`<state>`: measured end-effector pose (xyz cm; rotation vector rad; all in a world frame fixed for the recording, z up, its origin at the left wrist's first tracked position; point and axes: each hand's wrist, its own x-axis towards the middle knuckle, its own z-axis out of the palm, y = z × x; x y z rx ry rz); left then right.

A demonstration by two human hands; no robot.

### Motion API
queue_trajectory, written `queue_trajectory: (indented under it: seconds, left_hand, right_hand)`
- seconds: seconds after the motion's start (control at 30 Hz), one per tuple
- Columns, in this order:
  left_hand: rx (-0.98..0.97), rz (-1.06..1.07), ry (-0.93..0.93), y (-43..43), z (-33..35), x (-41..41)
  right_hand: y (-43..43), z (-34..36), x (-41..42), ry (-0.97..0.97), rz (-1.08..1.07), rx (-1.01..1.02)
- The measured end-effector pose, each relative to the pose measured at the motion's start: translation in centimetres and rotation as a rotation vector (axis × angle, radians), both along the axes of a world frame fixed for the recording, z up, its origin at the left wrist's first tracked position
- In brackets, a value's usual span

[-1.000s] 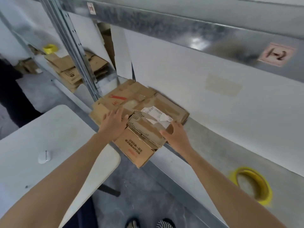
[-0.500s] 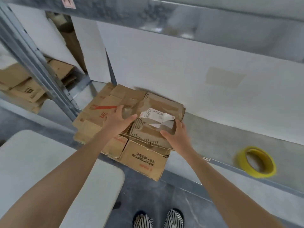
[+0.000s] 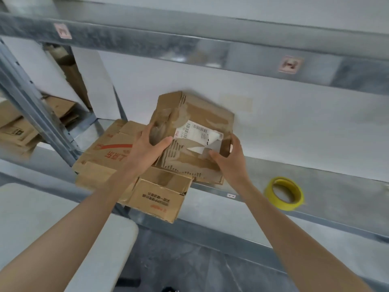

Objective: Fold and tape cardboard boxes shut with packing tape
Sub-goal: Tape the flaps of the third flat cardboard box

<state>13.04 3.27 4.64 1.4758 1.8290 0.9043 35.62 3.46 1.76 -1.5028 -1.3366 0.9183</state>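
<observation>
The table (image 3: 52, 218) corner lies nearest, just before the stack (image 3: 109, 163) of flattened boxes on the shelf (image 3: 210, 205). Over the stack's right part, both hands hold a worn box (image 3: 202, 119) tilted up. The left hand (image 3: 145, 150) clasps its left edge, thumb on the near face, fingers (image 3: 146, 132) curled round the edge. The right hand (image 3: 230, 159) grips the right edge, fingers (image 3: 234, 142) wrapped over it beside the torn label (image 3: 195, 131). The tape (image 3: 284, 193) lies flat, well right of the stack.

Both arms outstretched; left hand (image 3: 147, 149), right hand (image 3: 230, 159) curled, gripping.
</observation>
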Motion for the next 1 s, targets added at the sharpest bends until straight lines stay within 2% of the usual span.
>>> queue_trajectory:
  seconds: [0.23, 0.43, 0.57, 0.73, 0.83, 0.93, 1.0]
  left_hand:
    - [0.111, -0.086, 0.037, -4.9, 0.8, 13.3]
    - [0.213, -0.260, -0.117, -7.1, 0.3, 27.2]
    - [0.212, -0.375, -0.117, -7.6, -0.1, 35.0]
    - [0.153, -0.450, -0.140, -7.9, -1.3, 42.4]
    - [0.133, -0.451, -0.230, -7.6, -1.9, 45.1]
    - [0.144, -0.380, -0.360, -7.1, -2.6, 46.2]
    - [0.173, -0.342, -0.343, -7.1, -2.8, 46.6]
  right_hand:
    - [-3.4, 1.4, 13.6, 0.118, -0.075, 0.052]
    - [-6.0, 2.5, 27.9, 0.138, -0.080, 0.107]
    - [-8.3, 1.9, 34.8, 0.120, -0.124, 0.143]
    - [-9.8, 1.1, 40.1, 0.049, -0.165, 0.163]
    - [-10.2, -0.2, 41.9, 0.026, -0.204, 0.131]
    - [-11.0, -1.2, 43.2, 0.051, -0.235, 0.121]
    - [-11.2, -1.6, 43.7, 0.099, -0.250, 0.110]
